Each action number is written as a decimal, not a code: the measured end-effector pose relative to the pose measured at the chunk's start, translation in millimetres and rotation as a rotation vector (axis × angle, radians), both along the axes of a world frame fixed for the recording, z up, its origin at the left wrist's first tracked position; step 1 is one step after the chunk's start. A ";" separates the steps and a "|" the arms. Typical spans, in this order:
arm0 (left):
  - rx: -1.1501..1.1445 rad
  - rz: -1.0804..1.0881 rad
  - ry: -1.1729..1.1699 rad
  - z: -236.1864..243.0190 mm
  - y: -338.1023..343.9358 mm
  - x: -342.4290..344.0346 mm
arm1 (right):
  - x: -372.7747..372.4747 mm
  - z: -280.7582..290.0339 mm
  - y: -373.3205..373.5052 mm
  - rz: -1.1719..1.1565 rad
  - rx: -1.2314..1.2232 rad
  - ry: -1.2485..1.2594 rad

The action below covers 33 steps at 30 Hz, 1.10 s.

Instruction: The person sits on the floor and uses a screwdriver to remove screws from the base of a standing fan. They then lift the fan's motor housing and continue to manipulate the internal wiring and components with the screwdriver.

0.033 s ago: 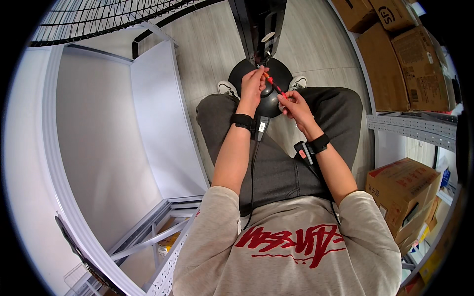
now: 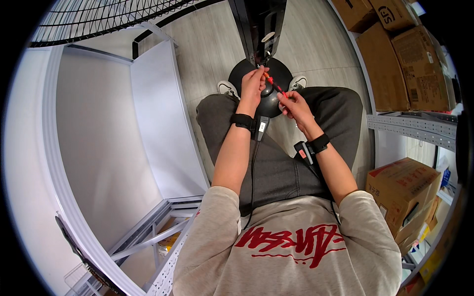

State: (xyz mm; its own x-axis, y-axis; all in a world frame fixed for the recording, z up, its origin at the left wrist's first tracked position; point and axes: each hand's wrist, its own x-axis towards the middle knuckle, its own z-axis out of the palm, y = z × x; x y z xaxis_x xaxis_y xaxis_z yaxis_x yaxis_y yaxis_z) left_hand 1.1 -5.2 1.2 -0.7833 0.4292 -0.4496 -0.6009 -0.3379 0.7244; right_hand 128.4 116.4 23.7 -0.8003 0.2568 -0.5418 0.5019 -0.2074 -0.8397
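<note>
A black upright post (image 2: 256,27) with a small fitting (image 2: 266,53) stands on a round black base (image 2: 239,74) between my feet. My left hand (image 2: 254,84) is closed on the front of a red, orange and black screwdriver (image 2: 276,86), close against the lower part of the post, where its tip is too hidden to make out. My right hand (image 2: 294,107), lower and to the right, grips the screwdriver's rear end with thumb and fingers. Both wrists wear black straps with small devices and cables.
A white shelf unit (image 2: 163,113) with metal rails fills the left. Along the right are stacked cardboard boxes (image 2: 382,74), a perforated metal beam (image 2: 410,128) and another carton (image 2: 402,197) lower down. A black wire grid (image 2: 98,22) is at top left, above pale plank flooring (image 2: 306,44).
</note>
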 end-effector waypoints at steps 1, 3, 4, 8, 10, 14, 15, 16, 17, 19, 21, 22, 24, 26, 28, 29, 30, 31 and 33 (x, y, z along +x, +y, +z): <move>-0.004 -0.001 0.000 -0.4 -0.4 0.0 | -0.6 3.4 1.7 0.008 -0.101 -0.045; -0.013 -0.003 0.001 -1.1 -1.5 0.1 | -1.8 7.8 6.9 0.025 -0.303 -0.135; -0.014 -0.004 0.003 -1.0 -0.9 0.1 | -1.4 5.6 8.9 0.039 -0.322 -0.112; -0.009 0.002 0.002 0.5 -0.5 -0.3 | 0.0 -2.8 4.6 0.020 -0.229 0.001; 0.002 0.003 0.002 1.0 -0.5 -0.3 | 0.5 -5.4 2.3 -0.007 -0.136 0.047; 0.017 -0.004 0.006 -1.0 -2.0 -0.6 | -2.9 -3.0 4.0 -0.038 -0.179 -0.019; 0.016 -0.005 0.006 -1.9 -3.0 -0.7 | -4.7 -0.6 4.3 -0.050 -0.228 -0.066; 0.013 -0.006 0.003 -1.2 -2.7 -0.7 | -5.1 -2.0 7.2 -0.015 -0.289 -0.067; 0.011 -0.007 -0.001 -0.5 -2.3 -0.7 | -5.0 -4.1 11.7 0.020 -0.351 -0.069; 0.012 -0.005 -0.005 -0.5 -1.9 -0.9 | -4.9 -7.7 13.1 0.050 -0.380 -0.055; 0.018 0.000 -0.008 -1.8 -1.8 -1.3 | -5.5 -10.8 10.8 0.038 -0.316 -0.025; 0.023 0.013 -0.014 -2.3 -2.0 -1.2 | -5.4 -9.1 7.7 0.008 -0.261 -0.003; 0.033 0.038 -0.027 -3.3 -2.3 -1.0 | -3.9 -5.6 1.8 -0.053 -0.150 0.039; 0.032 0.058 -0.032 -1.0 -1.5 -0.9 | -4.4 -4.6 3.3 -0.048 -0.163 0.038; 0.034 0.071 -0.035 -1.0 -1.5 -1.2 | -5.3 -3.9 4.7 -0.046 -0.193 0.032; 0.037 0.074 -0.035 -2.1 -1.9 -1.7 | -5.9 -3.6 5.4 -0.047 -0.217 0.026; 0.040 0.077 -0.036 -3.2 -2.2 -2.2 | -6.2 -3.3 6.0 -0.047 -0.240 0.019; 0.036 0.084 -0.044 -3.0 -1.9 -2.1 | -6.1 -3.0 6.8 -0.049 -0.259 0.020; 0.028 0.098 -0.059 -2.6 -1.2 -2.0 | -5.7 -2.5 8.1 -0.052 -0.298 0.020</move>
State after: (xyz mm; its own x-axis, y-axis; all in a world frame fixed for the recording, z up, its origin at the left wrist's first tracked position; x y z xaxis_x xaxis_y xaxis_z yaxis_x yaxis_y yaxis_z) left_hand -0.9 -6.4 -1.4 -0.7948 0.3649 -0.4849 -0.6052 -0.4166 0.6784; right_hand 122.7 124.5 21.3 -0.8014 0.1301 -0.5838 0.4682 -0.4710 -0.7476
